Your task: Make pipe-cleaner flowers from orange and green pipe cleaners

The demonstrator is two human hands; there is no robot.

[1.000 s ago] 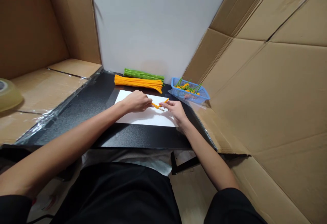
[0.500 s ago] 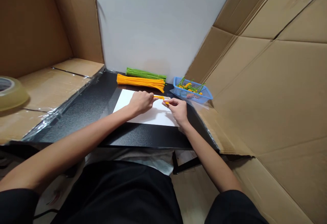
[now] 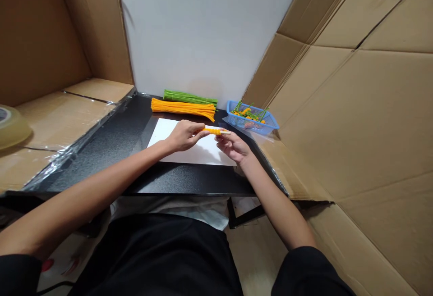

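Note:
Between my hands, above the paper, is a thin pale stick [image 3: 226,131] with an orange pipe cleaner [image 3: 212,130] coiled around it. My left hand [image 3: 184,136] pinches the coil's left end, and my right hand [image 3: 232,146] holds the stick and coil from the right with its fingertips. Beneath them lies a white paper sheet [image 3: 199,152]. Farther back are a bundle of orange pipe cleaners [image 3: 182,109] and a bundle of green ones [image 3: 189,97]. My fingers hide part of the coil.
The paper and bundles lie on a black table [image 3: 91,170]. A blue plastic basket [image 3: 252,127] at the back right holds green stems with orange pieces. Cardboard sheets [image 3: 348,129] line the right side, a white wall [image 3: 203,25] stands behind, and a tape roll [image 3: 10,127] sits at left.
The loose orange end sticking out earlier no longer shows, and the orange lies as a neat coil along the stick. The stick now points right and is held slightly higher.

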